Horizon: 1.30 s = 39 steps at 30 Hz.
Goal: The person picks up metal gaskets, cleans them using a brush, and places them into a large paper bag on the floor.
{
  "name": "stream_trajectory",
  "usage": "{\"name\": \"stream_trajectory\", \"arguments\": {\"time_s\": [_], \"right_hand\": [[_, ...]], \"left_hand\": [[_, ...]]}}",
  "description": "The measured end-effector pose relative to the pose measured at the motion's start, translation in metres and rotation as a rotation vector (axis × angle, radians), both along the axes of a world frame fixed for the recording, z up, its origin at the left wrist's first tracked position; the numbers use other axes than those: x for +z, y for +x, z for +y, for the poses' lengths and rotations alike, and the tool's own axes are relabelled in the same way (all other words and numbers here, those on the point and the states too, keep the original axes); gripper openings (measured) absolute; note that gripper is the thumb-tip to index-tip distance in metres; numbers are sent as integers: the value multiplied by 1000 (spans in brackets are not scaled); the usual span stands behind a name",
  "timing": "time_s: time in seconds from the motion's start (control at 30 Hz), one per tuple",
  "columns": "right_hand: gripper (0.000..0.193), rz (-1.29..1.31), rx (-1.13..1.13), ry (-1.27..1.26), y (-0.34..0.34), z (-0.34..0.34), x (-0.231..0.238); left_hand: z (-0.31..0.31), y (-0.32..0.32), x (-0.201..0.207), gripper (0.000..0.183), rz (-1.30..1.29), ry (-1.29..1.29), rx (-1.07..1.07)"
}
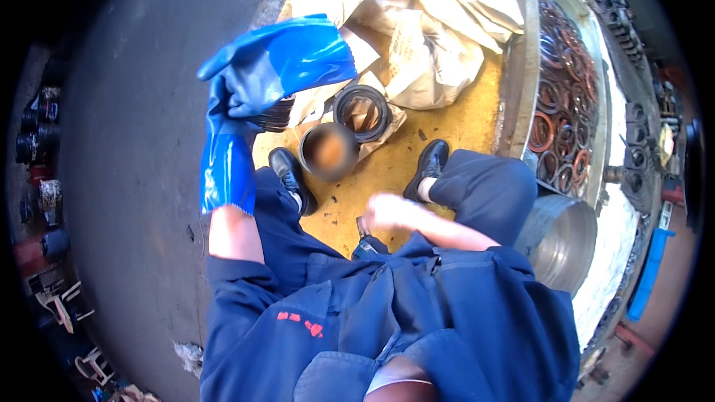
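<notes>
My left hand [221, 108] wears a shiny blue rubber glove, and its fingers are closed on a second, empty blue glove [313, 56]. The loose glove's cuff points right, with its fingers to the left. Just below it shows a stack of dark rings [275, 117]; I cannot tell whether the hand touches them. My bare right hand [391, 212] is smeared by motion in front of my lap, so its fingers cannot be read. Close to it is a small grey and blue object [365, 234], partly hidden, of a kind I cannot make out.
Black rings [361, 113] and a blurred round container [328, 152] stand between my feet and crumpled paper sacks [436, 59]. A metal tray wall [530, 115] encloses many dark and reddish rings [555, 130] at right. Below it lies a metal cylinder [562, 234]. A dark surface [134, 179] extends left.
</notes>
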State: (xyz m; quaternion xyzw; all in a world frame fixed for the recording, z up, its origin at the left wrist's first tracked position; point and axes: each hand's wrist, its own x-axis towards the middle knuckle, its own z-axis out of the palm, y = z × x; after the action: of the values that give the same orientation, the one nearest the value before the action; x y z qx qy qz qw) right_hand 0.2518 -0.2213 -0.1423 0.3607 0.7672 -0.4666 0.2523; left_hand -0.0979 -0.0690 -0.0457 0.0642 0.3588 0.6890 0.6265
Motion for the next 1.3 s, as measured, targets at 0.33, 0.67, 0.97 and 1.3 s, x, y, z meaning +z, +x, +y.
{"name": "stream_trajectory", "arguments": {"time_s": [0.33,0.67,0.97,1.3], "right_hand": [[35,1300,-1394,-385,20,93,159],[27,1003,-910,110,32,47,144],[27,637,286,1374,-49,46,238],[25,861,-20,1101,-68,79,144]], "left_hand": [[-15,40,-18,53,-7,2,-266],[-60,60,-8,38,102,-144,-427],[-58,96,-26,35,-20,-173,-562],[-56,93,-43,37,-236,-83,-714]]}}
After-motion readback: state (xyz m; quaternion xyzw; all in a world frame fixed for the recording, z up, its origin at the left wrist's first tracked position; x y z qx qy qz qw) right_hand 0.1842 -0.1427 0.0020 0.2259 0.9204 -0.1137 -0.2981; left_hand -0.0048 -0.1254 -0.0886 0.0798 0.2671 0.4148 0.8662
